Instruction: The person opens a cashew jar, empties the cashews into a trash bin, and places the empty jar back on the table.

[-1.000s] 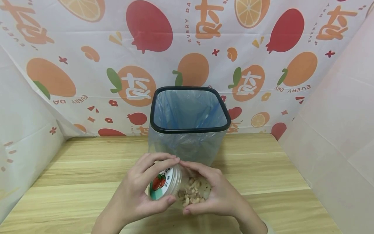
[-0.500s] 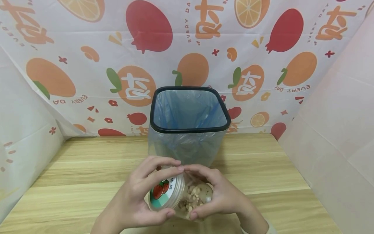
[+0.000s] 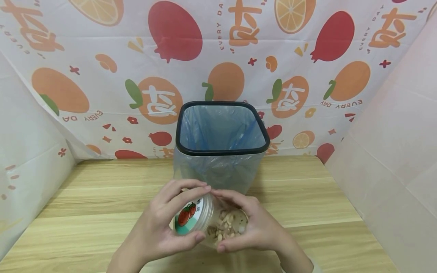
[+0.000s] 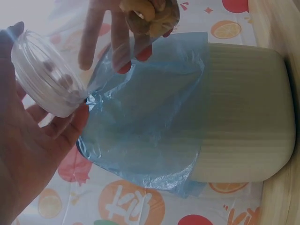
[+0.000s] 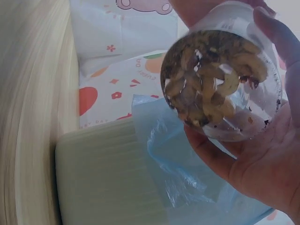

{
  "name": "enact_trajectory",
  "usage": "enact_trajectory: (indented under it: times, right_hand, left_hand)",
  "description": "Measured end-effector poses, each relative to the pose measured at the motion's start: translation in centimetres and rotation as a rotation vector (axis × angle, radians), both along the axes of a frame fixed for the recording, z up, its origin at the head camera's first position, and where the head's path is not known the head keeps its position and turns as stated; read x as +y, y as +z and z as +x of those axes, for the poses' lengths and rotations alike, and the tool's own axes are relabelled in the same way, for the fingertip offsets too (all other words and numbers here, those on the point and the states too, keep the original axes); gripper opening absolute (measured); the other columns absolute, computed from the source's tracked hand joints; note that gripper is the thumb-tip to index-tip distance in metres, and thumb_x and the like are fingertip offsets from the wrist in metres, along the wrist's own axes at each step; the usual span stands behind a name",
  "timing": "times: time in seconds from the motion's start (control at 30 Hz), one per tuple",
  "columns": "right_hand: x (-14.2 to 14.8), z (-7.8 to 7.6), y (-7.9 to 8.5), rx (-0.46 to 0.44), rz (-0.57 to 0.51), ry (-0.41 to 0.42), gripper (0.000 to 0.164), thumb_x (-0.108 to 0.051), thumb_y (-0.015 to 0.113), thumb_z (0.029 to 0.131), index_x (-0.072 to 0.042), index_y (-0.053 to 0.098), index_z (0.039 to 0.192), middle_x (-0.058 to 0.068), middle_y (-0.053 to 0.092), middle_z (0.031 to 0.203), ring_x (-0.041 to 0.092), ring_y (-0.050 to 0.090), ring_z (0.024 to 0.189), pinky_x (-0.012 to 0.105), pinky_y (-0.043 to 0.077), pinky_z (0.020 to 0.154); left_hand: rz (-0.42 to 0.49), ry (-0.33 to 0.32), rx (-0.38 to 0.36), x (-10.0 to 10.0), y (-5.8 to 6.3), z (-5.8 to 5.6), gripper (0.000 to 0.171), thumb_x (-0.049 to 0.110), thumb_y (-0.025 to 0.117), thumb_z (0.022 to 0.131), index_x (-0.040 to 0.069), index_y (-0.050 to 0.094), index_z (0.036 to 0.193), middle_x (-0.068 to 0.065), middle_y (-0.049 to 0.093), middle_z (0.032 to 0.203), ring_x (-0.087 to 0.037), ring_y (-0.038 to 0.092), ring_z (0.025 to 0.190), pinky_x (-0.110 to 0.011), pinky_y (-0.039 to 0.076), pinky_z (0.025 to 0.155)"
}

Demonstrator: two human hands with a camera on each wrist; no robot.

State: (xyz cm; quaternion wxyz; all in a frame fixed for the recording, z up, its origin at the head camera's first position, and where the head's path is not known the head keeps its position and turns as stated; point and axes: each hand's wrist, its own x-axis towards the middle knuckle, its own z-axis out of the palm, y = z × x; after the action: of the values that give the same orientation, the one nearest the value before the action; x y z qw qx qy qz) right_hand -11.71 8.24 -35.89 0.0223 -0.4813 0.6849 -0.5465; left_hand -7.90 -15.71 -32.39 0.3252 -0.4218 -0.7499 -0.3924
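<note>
A clear plastic jar (image 3: pixel 222 229) of mixed nuts, cashews among them, is held on its side between both hands over the front of the table. Its lid (image 3: pixel 189 218), facing left, carries a round white and green label with red fruit. My left hand (image 3: pixel 157 223) grips this lid, thumb below and fingers over the top. Around the jar's bottom end curls my right hand (image 3: pixel 259 223), thumb in front, fingers behind. In the right wrist view the nuts (image 5: pixel 206 84) lie piled to one side behind the clear base.
Just behind the hands stands a pale bin (image 3: pixel 218 174) with a black rim (image 3: pixel 222 152) and a blue-tinted bag (image 4: pixel 145 112) lining it. A fruit-print cloth (image 3: pixel 225 45) hangs behind the wooden table (image 3: pixel 102 212), and white sheets flank both sides.
Both hands dipped toward the front with the jar, then came back up. The lid's label has turned slightly and the nuts have shifted inside. The bin has not moved.
</note>
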Motion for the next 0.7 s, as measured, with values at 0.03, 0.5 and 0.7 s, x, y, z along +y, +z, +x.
enact_trajectory:
  times: [0.03,0.5,0.7]
  right_hand:
    - [-0.1,0.1,0.0,0.012,0.001,-0.012,0.094,-0.013,0.093,0.068,-0.012,0.044,0.148,0.006,0.054,0.146,0.024,0.055,0.132,0.038,0.045,0.109]
    - [0.3,-0.2,-0.3,-0.009,0.023,-0.026,0.088,-0.026,0.091,0.073,-0.016,0.045,0.148,0.003,0.057,0.143,0.022,0.058,0.127,0.035,0.047,0.107]
    - [0.6,-0.4,-0.4,-0.039,-0.007,0.057,0.081,-0.040,0.083,0.081,-0.012,0.045,0.147,0.006,0.059,0.139,0.023,0.060,0.123,0.036,0.048,0.105]
  left_hand:
    - [-0.004,0.017,-0.010,0.0,-0.1,0.0,0.057,0.044,0.075,0.087,0.008,0.064,0.130,-0.008,0.062,0.124,-0.020,0.056,0.110,-0.016,0.045,0.090]
    - [-0.053,0.001,0.003,-0.1,0.1,-0.1,0.065,0.054,0.070,0.088,0.010,0.061,0.134,-0.011,0.060,0.131,-0.024,0.055,0.116,-0.019,0.044,0.097]
    - [-0.031,-0.092,0.096,0.5,0.9,-0.2,0.061,0.051,0.067,0.090,0.008,0.062,0.133,-0.014,0.060,0.129,-0.027,0.057,0.112,-0.023,0.046,0.096]
